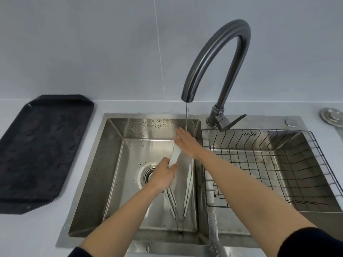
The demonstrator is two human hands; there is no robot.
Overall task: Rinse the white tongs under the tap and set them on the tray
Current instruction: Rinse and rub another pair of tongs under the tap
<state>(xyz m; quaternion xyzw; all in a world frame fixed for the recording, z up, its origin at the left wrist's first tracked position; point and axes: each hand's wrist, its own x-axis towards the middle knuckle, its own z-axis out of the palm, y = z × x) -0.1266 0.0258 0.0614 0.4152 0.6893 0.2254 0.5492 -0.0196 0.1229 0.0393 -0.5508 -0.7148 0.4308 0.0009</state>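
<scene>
The white tongs (174,155) are held tilted over the left basin of the steel sink (104,164), and only a short white stretch shows between my hands. My left hand (163,176) grips their lower part. My right hand (186,143) lies flat over their upper end, fingers straight, directly under the thin water stream (186,115) from the curved grey tap (217,58). The black tray (46,145) sits on the counter left of the sink with nothing on it.
A second pair of tongs (187,190), with white and metal arms, lies on the basin floor near the drain (148,173). A wire basket (259,164) fills the right basin. The tap lever (233,121) and a round metal lid (332,115) are at the back right.
</scene>
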